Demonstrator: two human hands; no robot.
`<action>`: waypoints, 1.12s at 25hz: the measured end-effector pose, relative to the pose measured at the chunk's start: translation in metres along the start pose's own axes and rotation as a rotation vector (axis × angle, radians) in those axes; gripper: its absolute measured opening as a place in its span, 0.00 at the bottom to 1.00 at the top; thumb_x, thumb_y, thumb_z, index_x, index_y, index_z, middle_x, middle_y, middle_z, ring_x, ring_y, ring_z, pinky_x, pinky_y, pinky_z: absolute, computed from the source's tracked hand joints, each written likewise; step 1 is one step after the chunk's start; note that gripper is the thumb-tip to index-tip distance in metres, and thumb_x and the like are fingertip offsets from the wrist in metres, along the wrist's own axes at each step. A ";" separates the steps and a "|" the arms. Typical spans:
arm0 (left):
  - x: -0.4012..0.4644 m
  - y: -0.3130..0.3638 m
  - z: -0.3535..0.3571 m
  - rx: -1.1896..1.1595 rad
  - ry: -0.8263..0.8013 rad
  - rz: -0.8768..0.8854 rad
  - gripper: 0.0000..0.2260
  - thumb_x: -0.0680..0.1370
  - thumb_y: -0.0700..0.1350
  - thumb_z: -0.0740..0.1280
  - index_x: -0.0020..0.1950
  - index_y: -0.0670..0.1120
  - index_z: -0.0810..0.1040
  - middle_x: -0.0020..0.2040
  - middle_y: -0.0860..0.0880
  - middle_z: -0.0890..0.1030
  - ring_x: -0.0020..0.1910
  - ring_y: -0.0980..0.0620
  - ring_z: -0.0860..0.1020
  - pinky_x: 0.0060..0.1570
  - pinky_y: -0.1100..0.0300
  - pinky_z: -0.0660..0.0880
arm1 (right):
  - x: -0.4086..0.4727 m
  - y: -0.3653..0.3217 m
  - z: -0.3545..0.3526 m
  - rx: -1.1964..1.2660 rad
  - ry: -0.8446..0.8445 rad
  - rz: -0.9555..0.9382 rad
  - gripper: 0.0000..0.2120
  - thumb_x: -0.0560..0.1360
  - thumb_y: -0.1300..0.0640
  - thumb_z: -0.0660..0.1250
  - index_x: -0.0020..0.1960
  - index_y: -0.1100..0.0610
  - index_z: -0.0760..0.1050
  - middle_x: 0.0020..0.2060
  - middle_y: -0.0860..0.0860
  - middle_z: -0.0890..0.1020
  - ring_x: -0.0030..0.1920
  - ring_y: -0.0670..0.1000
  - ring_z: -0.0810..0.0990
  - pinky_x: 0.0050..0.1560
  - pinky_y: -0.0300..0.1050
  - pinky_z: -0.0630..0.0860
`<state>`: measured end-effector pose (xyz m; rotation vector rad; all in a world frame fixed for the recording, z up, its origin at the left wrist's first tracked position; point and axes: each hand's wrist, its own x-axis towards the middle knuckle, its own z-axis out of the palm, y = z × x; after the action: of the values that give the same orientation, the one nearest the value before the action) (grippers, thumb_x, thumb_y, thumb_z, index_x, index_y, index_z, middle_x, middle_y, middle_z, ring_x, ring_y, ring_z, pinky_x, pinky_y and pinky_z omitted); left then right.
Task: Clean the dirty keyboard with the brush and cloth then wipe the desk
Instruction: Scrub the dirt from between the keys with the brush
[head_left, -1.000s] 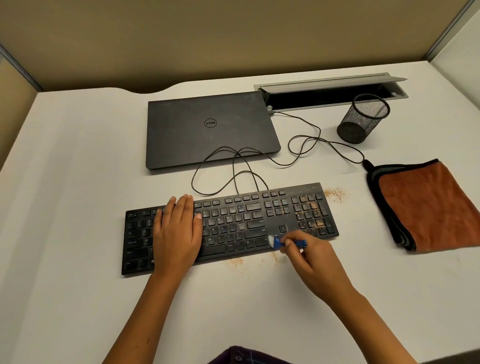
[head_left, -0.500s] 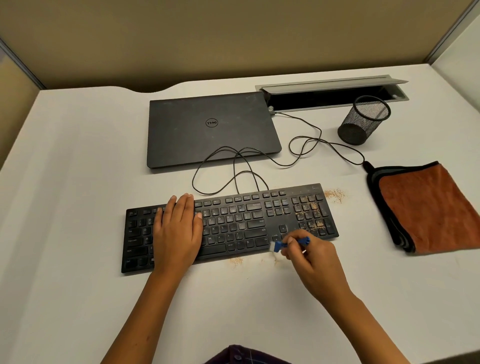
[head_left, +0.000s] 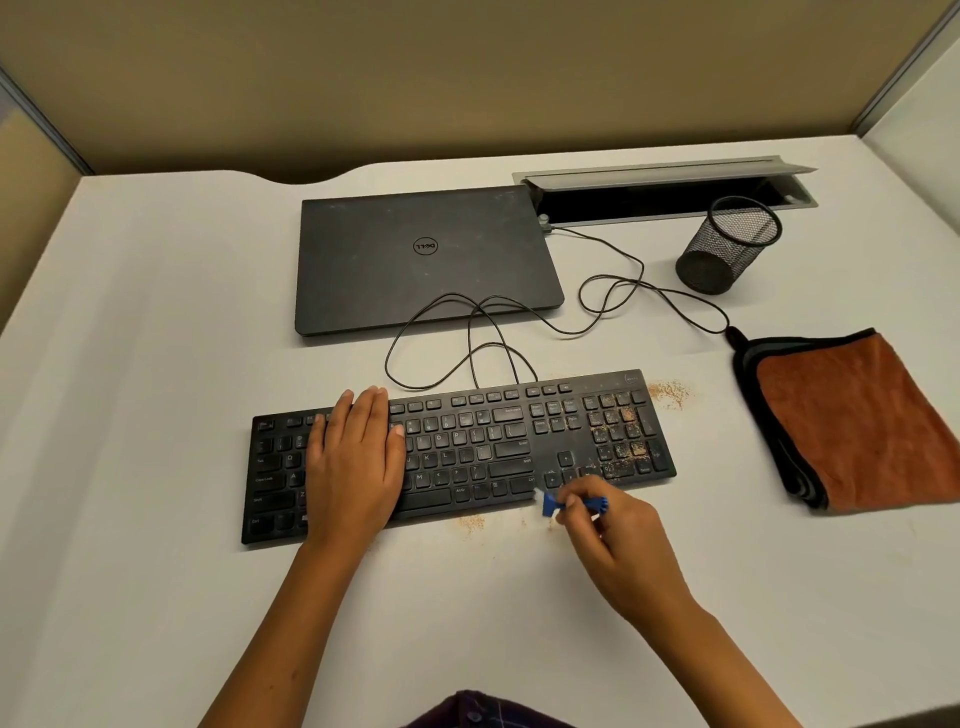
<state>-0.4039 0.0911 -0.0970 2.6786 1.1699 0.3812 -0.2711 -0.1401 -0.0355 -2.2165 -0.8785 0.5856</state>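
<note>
Resting across the white desk (head_left: 156, 597), a flat black plastic keyboard (head_left: 467, 452) carries brown gritty crumbs over its number pad. The left hand (head_left: 353, 462) lies flat, fingers straight, on its left keys. The right hand (head_left: 613, 540) pinches a small blue brush (head_left: 553, 503) at the keyboard's near edge. A folded, plush orange cloth (head_left: 862, 415) lies to the right, beside a round black mesh cup (head_left: 727, 247).

Both forearms are showing bare, with no sleeves; the left hand (head_left: 353, 462) and right hand (head_left: 610, 540) are wearing no gloves, rings or watch.
</note>
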 end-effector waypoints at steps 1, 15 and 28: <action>0.000 0.000 0.000 -0.003 -0.001 0.001 0.26 0.81 0.54 0.49 0.73 0.42 0.70 0.71 0.44 0.73 0.73 0.43 0.67 0.70 0.42 0.62 | 0.001 0.000 -0.001 -0.048 -0.057 -0.017 0.04 0.78 0.55 0.61 0.47 0.48 0.73 0.38 0.45 0.80 0.37 0.45 0.77 0.35 0.31 0.72; 0.000 0.002 -0.002 -0.011 0.000 -0.006 0.25 0.81 0.53 0.50 0.72 0.42 0.72 0.70 0.45 0.74 0.73 0.44 0.68 0.70 0.42 0.63 | 0.088 -0.025 -0.019 0.058 0.199 -0.105 0.07 0.80 0.57 0.58 0.48 0.51 0.76 0.38 0.49 0.81 0.37 0.45 0.77 0.36 0.34 0.73; 0.000 0.001 -0.001 -0.021 0.014 -0.008 0.24 0.81 0.52 0.51 0.72 0.42 0.72 0.70 0.45 0.74 0.72 0.43 0.69 0.69 0.41 0.64 | 0.093 -0.023 -0.013 -0.211 0.069 -0.151 0.10 0.80 0.57 0.57 0.44 0.58 0.75 0.29 0.47 0.74 0.30 0.45 0.72 0.31 0.41 0.65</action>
<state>-0.4033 0.0904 -0.0953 2.6571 1.1731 0.4087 -0.2106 -0.0660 -0.0240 -2.3154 -1.1035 0.3568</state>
